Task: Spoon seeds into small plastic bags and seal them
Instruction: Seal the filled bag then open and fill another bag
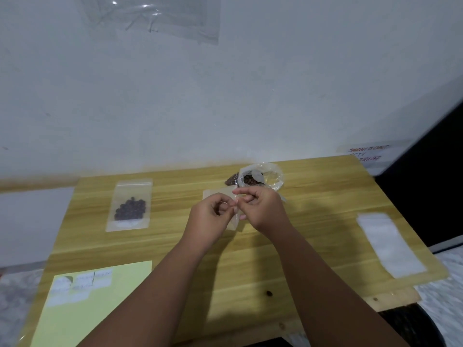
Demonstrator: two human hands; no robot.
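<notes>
1. I see both hands raised a little above the wooden table, close together near its middle, with their fingertips almost meeting.
2. The left hand has its fingers curled, and its thumb and forefinger pinch one small bag of clear plastic.
3. The right hand pinches the same small bag from the other side, its forefinger stretched toward the left hand.
4. The small bag hangs between the two hands. I see no seeds in it. Whether its mouth is closed I cannot tell, because the fingers cover it.
5. Just behind the hands stands a big bag, open at the top, with dark seeds inside. A pale rounded shape lies in it; it may be a spoon, but I am not sure.
6. To the left, well apart from the hands, a filled bag lies flat on the table with dark seeds in its middle.
7. On the right edge of the table lies a white stack of bags.
8. At the near left corner lies a yellow sheet with white labels on it.
9. One loose seed lies on the table between the forearms.
</notes>
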